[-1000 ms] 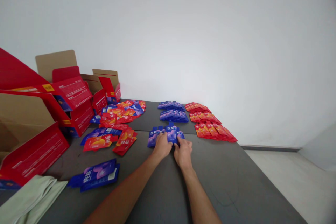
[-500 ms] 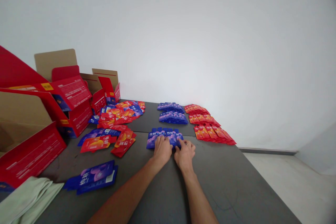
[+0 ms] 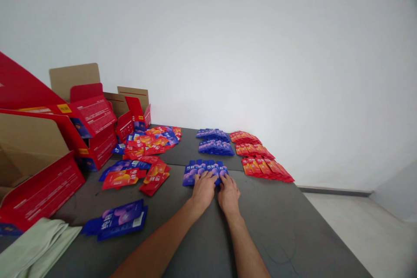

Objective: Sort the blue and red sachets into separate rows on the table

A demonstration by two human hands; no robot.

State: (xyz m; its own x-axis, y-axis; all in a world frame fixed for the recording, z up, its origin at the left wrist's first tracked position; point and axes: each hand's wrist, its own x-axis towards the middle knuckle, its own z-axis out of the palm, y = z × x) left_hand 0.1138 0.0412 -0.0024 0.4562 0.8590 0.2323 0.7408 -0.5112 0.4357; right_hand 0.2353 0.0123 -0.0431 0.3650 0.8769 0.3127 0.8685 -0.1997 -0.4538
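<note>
Sachets (image 3: 204,170) in blue foil lie fanned in a row across the table (image 3: 293,234), long axes pointing away from us. Our left hand (image 3: 203,187) and right hand (image 3: 228,190) rest open, flat on their near ends. They look light, slick, probably floppy; we'd pinch the edges.

Two forearms enter frame from lower edge, bare from elbow region to wrist. No sleeves, cuffs or gloves visible anywhere along them. Left hand (image 3: 203,187) bare: no ring, watch, strap or bandage showing. Right hand (image 3: 229,192) likewise bare, wrist unadorned. Fingers short in this view, nails too small to make out. No tattoos or markings discernible on either arm. Upper arms and torso lie outside frame.
</note>
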